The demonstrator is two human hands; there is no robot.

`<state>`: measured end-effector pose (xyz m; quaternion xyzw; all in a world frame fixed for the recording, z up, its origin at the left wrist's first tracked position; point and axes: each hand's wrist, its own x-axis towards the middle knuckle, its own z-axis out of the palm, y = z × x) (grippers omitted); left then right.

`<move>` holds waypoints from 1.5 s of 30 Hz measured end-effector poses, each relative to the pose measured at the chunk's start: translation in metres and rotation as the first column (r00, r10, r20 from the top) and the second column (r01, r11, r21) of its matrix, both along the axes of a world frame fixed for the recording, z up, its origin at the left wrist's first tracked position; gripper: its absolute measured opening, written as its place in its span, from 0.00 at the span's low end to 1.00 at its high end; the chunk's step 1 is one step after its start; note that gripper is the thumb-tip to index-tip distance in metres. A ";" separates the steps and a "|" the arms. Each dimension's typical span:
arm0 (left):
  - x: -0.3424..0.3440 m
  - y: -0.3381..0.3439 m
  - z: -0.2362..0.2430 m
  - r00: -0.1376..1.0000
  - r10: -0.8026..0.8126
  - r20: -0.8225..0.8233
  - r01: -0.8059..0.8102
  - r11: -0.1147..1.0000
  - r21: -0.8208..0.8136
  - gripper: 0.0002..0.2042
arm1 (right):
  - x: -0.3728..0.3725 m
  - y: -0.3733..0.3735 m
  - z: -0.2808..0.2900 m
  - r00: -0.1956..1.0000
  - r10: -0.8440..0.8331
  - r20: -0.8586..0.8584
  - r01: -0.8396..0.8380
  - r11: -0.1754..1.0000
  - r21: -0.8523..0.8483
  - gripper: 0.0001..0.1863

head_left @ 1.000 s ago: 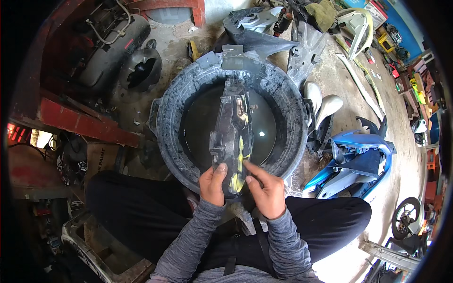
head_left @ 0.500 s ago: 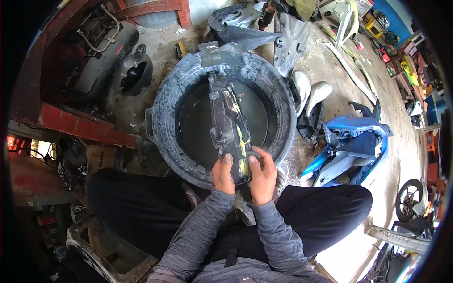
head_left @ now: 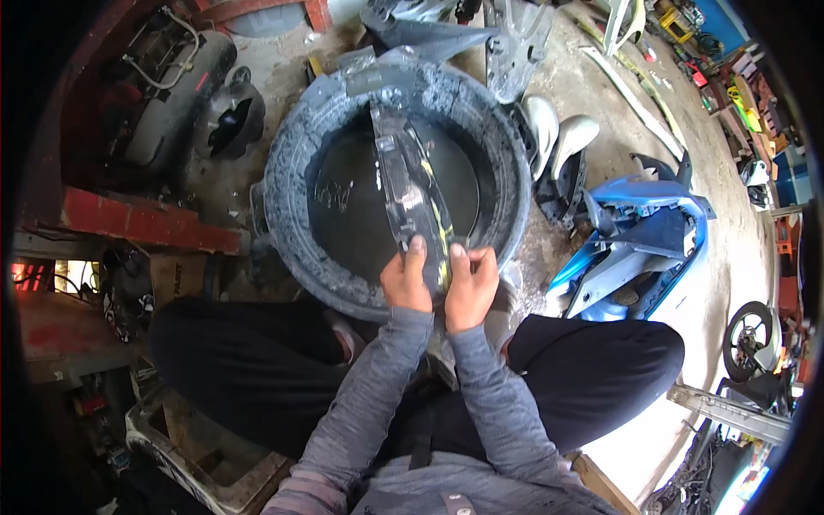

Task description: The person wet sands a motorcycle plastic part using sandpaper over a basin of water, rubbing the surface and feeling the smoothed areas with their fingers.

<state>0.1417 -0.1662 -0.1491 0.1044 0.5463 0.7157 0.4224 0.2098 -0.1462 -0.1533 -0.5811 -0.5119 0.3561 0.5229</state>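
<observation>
A long dark plastic panel (head_left: 402, 176), scuffed and streaked with yellow along its right side, is held over a large grey tub (head_left: 287, 184). My left hand (head_left: 407, 276) grips the panel's near end from the left, thumb on top. My right hand (head_left: 471, 283) is closed on the same end from the right, its thumb by the yellow streak. The panel's far end reaches toward the tub's far wall. Below it, dark water (head_left: 339, 232) with a few pale flecks lies in the tub. The fingers under the panel are hidden.
Right of the tub lie a blue motorcycle fairing (head_left: 635, 249) and pale curved covers (head_left: 571, 137). Dark plastic parts (head_left: 429, 39) rest beyond it. A black cylindrical tank (head_left: 184, 99) is at the far left, behind a red beam (head_left: 154, 223). My crossed legs (head_left: 592, 378) flank the near side.
The panel has turned about its length, so its yellow-streaked side shows narrower. My hands have shifted their hold slightly. The whole view has moved a little.
</observation>
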 end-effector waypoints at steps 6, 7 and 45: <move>-0.011 0.002 -0.003 0.980 0.060 -0.188 -0.064 0.998 -0.017 0.21 | 0.007 -0.009 0.008 0.990 0.132 0.047 -0.134 0.990 0.036 0.13; -0.013 0.001 -0.001 0.989 0.041 -0.144 -0.044 0.999 -0.017 0.22 | 0.001 0.002 0.005 0.991 0.128 0.044 -0.130 0.991 0.025 0.13; -0.013 -0.003 0.002 0.985 0.093 -0.143 -0.095 0.995 -0.013 0.23 | -0.003 -0.018 0.020 0.991 0.116 0.073 -0.124 0.986 0.109 0.14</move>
